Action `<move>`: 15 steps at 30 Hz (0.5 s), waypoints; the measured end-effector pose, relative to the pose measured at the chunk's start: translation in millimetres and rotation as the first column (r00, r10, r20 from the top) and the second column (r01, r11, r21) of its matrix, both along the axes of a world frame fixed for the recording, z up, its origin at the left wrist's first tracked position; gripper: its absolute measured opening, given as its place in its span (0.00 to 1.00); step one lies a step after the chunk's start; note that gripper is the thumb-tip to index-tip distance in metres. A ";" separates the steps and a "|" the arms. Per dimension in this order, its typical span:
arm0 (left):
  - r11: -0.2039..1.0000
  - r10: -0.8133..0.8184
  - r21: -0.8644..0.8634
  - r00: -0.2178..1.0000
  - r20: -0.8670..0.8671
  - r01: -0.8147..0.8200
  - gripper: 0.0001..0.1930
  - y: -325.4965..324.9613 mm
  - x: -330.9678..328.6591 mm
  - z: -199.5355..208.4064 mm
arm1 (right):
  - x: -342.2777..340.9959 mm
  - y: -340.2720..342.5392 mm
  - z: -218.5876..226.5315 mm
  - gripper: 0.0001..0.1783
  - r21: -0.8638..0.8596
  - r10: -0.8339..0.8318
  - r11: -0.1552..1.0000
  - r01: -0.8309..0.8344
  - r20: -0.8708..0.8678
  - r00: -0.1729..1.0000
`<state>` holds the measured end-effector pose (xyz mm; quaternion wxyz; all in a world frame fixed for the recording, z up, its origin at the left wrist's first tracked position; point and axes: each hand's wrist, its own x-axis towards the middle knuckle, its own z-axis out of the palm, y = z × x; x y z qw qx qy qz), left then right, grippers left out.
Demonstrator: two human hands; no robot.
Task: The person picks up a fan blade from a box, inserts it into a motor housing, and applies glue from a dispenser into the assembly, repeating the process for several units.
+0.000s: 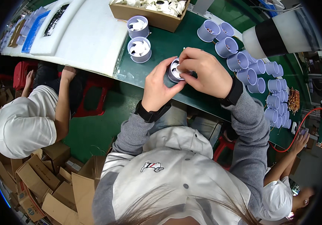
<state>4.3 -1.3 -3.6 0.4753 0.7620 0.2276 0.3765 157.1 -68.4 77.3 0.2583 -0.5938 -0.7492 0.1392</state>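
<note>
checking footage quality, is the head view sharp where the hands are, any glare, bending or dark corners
Head view: left hand, right hand and housing evenly lit and sharp; table edge bends toward the rim; corners black; white foam sheet bright, detail washed out.

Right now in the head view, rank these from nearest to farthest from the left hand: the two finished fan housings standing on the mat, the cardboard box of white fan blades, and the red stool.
1. Nearer fan housing, just up-left of the left hand on the green mat.
2. Second fan housing, behind the first, beside the box.
3. Cardboard box and red stool, the box at the top edge and the stool under the table at left: too close to call.
</note>
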 end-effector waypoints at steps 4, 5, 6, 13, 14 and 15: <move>1.000 0.008 -0.018 1.000 0.016 -0.008 0.27 -1.0 1.1 2.7 | 0.6 -6.4 -5.3 0.10 0.082 0.006 0.997 -0.013 0.088 0.996; 1.000 0.008 -0.025 1.000 0.022 -0.007 0.27 -0.9 0.9 3.2 | -0.3 -8.3 -6.1 0.10 0.127 0.002 0.992 -0.018 0.126 0.992; 1.000 0.007 -0.028 1.000 0.023 -0.006 0.27 -1.2 1.0 3.9 | -1.2 -10.3 -6.1 0.10 0.124 0.002 0.992 -0.018 0.127 0.992; 1.000 -0.009 0.030 1.000 0.019 0.008 0.30 0.5 0.4 -1.4 | -13.1 -14.5 -3.6 0.11 0.131 -0.041 0.991 -0.001 0.318 0.947; 1.000 -0.009 0.028 1.000 0.019 0.009 0.30 0.6 0.2 -1.5 | -14.4 -16.0 -3.7 0.11 0.129 -0.041 0.992 0.000 0.317 0.947; 1.000 -0.015 0.021 1.000 0.019 0.015 0.30 0.4 0.2 -1.2 | -15.4 -17.7 -4.2 0.11 0.131 -0.053 0.991 0.012 0.311 0.949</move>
